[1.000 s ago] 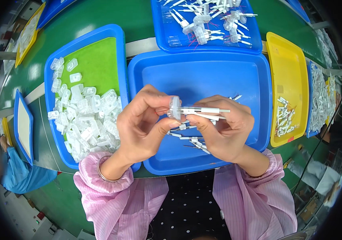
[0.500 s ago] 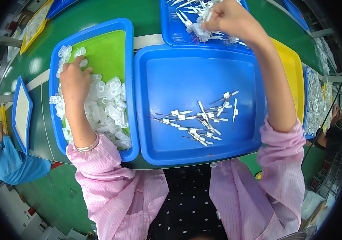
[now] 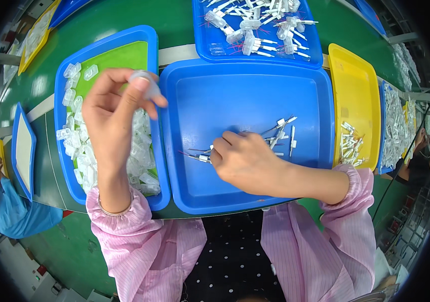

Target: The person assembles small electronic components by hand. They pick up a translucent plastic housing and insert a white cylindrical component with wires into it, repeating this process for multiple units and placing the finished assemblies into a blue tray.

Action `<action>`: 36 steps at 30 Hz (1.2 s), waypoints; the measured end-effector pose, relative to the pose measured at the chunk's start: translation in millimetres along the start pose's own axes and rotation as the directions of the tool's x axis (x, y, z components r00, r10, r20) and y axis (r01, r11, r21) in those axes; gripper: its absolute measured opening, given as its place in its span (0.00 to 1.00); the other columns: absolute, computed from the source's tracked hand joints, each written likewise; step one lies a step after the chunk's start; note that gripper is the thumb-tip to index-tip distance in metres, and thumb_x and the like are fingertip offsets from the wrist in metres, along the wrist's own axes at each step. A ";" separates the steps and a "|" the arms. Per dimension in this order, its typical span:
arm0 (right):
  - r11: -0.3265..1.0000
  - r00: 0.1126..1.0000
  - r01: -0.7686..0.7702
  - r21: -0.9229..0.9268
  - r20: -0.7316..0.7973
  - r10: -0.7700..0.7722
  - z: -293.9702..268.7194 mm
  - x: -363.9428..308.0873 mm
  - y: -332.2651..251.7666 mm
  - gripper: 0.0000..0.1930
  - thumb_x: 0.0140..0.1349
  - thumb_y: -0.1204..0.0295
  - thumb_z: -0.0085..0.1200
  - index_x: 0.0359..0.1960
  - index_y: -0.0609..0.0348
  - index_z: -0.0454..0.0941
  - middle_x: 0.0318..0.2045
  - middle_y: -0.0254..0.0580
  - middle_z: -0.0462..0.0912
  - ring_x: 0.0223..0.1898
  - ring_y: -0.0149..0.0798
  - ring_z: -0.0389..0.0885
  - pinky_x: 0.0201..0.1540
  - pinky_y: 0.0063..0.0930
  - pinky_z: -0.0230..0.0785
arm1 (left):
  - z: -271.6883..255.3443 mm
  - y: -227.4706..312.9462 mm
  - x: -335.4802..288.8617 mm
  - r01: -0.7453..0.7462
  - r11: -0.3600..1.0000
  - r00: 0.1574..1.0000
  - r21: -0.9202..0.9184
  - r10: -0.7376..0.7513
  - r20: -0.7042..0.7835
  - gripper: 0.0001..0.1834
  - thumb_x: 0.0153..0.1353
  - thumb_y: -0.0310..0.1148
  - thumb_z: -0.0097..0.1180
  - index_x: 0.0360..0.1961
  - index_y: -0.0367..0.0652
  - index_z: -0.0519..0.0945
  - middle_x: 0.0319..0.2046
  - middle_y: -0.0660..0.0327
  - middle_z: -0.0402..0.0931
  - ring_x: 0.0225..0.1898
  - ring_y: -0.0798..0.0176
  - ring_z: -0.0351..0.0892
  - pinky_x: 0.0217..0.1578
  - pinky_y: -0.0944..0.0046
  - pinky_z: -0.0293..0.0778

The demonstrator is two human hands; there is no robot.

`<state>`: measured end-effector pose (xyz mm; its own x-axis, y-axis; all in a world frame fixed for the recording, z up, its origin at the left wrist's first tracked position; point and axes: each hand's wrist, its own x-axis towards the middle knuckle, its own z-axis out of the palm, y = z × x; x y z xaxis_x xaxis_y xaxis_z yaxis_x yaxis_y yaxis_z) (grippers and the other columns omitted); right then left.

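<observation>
My left hand (image 3: 112, 108) is raised over the right side of the left-hand tray, pinching a translucent plastic casing (image 3: 147, 84) between thumb and fingers. In the middle blue tray (image 3: 250, 90), my right hand (image 3: 247, 160) reaches down with curled fingers among thin white connectors with wires (image 3: 277, 132). Its fingertips point away from view, so what they grip is hidden. More connectors show on both sides of that hand. Below my left hand, many loose clear casings (image 3: 142, 148) lie heaped in the left blue-rimmed tray (image 3: 162, 194), partly on its green lining (image 3: 134, 54).
Beyond the middle tray, another blue tray (image 3: 204, 50) holds casings with wired connectors fitted. A yellow tray (image 3: 356, 90) on the right carries a small pile of wired pieces (image 3: 351, 146). At far left, another person in a blue top (image 3: 28, 209) sits beside the table.
My right hand has come from the far blue tray down into the middle tray, leaving a casing assembly behind. My left hand has lifted from the heap, now with a casing.
</observation>
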<state>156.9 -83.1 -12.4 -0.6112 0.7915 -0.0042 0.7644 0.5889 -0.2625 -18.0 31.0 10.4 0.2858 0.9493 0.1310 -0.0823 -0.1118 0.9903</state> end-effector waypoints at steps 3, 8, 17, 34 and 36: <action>0.996 0.999 0.004 -0.088 -0.041 -0.008 4.5 7.1 -3.3 0.04 0.33 0.76 0.52 0.12 0.61 0.70 0.16 0.38 0.69 0.24 0.36 0.71 0.23 0.28 0.65 | 7.7 -2.2 -6.3 0.172 0.974 0.982 -0.145 -0.158 0.107 0.08 0.55 0.24 0.54 0.36 0.32 0.74 0.24 0.53 0.78 0.15 0.71 0.72 0.11 0.78 0.61; 0.996 0.998 -0.028 -0.085 -0.057 0.023 -2.9 17.3 5.0 0.06 0.32 0.76 0.54 0.14 0.62 0.72 0.15 0.37 0.68 0.22 0.35 0.70 0.21 0.26 0.62 | 7.9 -9.9 -4.2 0.305 0.944 0.946 -0.127 -0.285 0.155 0.13 0.56 0.26 0.52 0.43 0.32 0.73 0.28 0.50 0.78 0.14 0.73 0.69 0.13 0.79 0.61; 0.712 0.747 0.028 0.701 -0.488 0.451 -54.6 -11.8 16.6 0.09 0.43 0.83 0.58 0.30 0.66 0.78 0.24 0.43 0.77 0.25 0.34 0.73 0.28 0.21 0.63 | 15.5 -12.0 -16.9 0.459 0.803 0.854 -0.380 -0.281 0.439 0.20 0.58 0.25 0.47 0.52 0.32 0.65 0.38 0.38 0.74 0.26 0.60 0.76 0.18 0.74 0.66; 0.955 0.686 -0.007 0.296 -0.693 0.220 -51.6 -15.0 14.4 0.15 0.34 0.85 0.58 0.29 0.66 0.78 0.22 0.39 0.72 0.20 0.36 0.70 0.21 0.24 0.60 | 18.9 -6.8 -20.5 0.252 0.905 0.899 -0.344 -0.087 0.430 0.20 0.55 0.23 0.50 0.49 0.29 0.66 0.36 0.36 0.73 0.23 0.55 0.79 0.10 0.76 0.66; 0.963 0.700 -0.014 0.270 -0.685 0.202 -52.6 -16.2 12.6 0.15 0.33 0.84 0.59 0.29 0.65 0.78 0.22 0.39 0.71 0.20 0.36 0.69 0.21 0.24 0.59 | 18.4 -8.0 -20.9 0.208 0.925 0.903 -0.317 -0.056 0.426 0.19 0.54 0.23 0.51 0.49 0.30 0.67 0.36 0.36 0.73 0.23 0.56 0.79 0.10 0.75 0.66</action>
<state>187.3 -79.9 35.1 -0.1332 0.7852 0.6047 0.6889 0.5120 -0.5131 -5.8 6.7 0.6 0.6693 0.7385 0.0820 -0.3199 0.1868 0.9288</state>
